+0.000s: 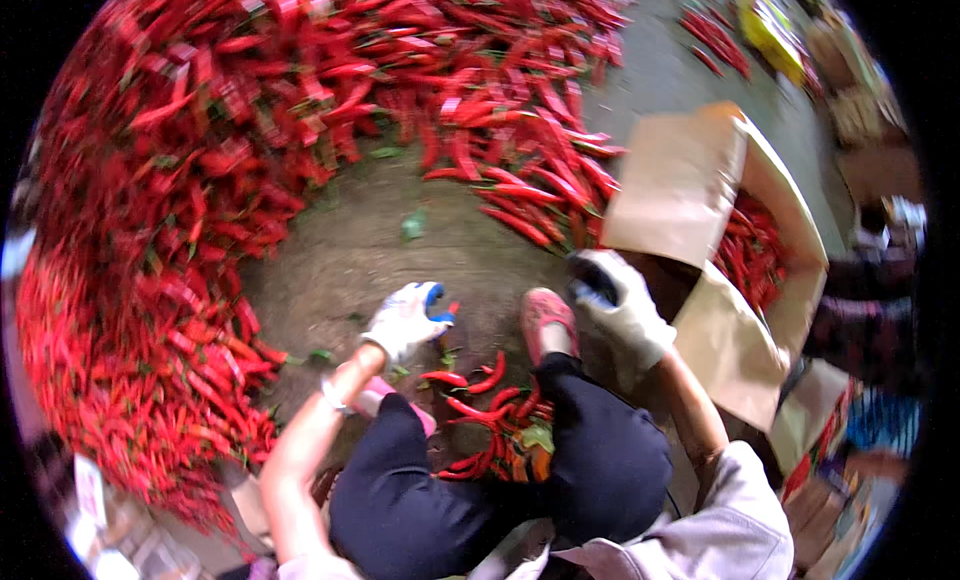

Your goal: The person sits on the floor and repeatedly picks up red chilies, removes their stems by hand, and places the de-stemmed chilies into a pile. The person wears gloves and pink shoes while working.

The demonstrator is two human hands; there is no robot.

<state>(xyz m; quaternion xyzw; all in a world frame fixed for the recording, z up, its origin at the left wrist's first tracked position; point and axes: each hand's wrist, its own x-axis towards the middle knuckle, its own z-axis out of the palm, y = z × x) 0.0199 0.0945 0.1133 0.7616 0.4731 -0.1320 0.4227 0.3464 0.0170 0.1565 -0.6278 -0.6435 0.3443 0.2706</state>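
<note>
My left hand (409, 321), in a white glove with blue fingertips, is over the floor left of my foot. A bit of red shows at its fingertips, probably a chili pepper, its hold blurred. My right hand (619, 298), gloved in white with a dark palm, hovers beside the open cardboard box (675, 182); its fingers are blurred and I cannot tell what they hold. Inside the box lie red chili peppers (752, 250). Between my legs, more red chilies (480, 411) are scattered on the floor. A large heap of red chilies (225, 129) curves around the front and left.
At the upper right a yellow bag (769, 32) lies near a few chilies (716, 39). My pink shoe (549, 321) stands on the floor between my hands. Flattened cardboard and other goods line the right edge. Small green bits (412, 223) lie on the floor ahead.
</note>
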